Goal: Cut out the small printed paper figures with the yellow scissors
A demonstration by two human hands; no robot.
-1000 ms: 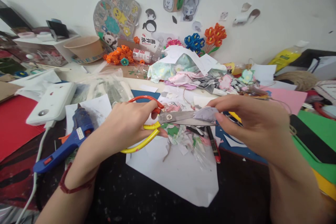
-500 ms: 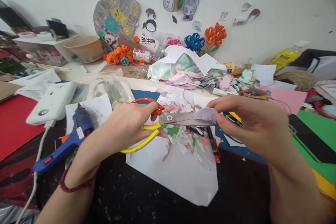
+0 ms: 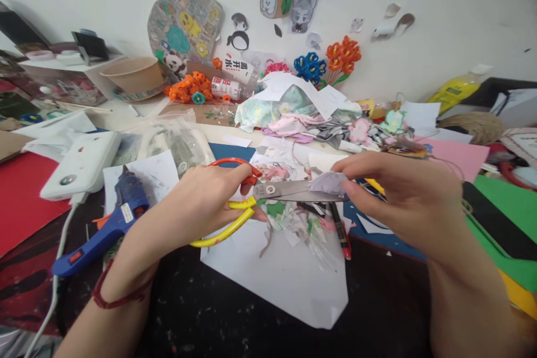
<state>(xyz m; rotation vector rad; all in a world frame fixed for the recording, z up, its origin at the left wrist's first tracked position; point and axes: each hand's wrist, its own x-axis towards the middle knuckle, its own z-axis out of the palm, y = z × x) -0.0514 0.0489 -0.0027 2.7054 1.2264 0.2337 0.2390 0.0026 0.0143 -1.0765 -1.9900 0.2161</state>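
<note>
My left hand (image 3: 210, 196) is closed on a pair of scissors (image 3: 279, 189) with one red and one yellow handle, the blades pointing right. A small whitish piece of paper (image 3: 326, 183) lies at the blades, pinched at its right end by the fingertips of my right hand (image 3: 386, 196). The blades look nearly closed, and the paper covers part of them. Under the scissors lies a heap of paper scraps (image 3: 289, 221) in green, pink and white, on a large white sheet (image 3: 285, 279).
A blue glue gun (image 3: 104, 229) and a white power strip (image 3: 84, 165) with its cord lie at left. A marker (image 3: 342, 232) rests beside the scraps. At right are a black phone (image 3: 499, 224) and green paper (image 3: 486, 193). Fabric pieces (image 3: 293, 117) pile up behind.
Almost nothing differs. The whole view has shifted very slightly left; both hands keep the scissors and the paper in the same position.
</note>
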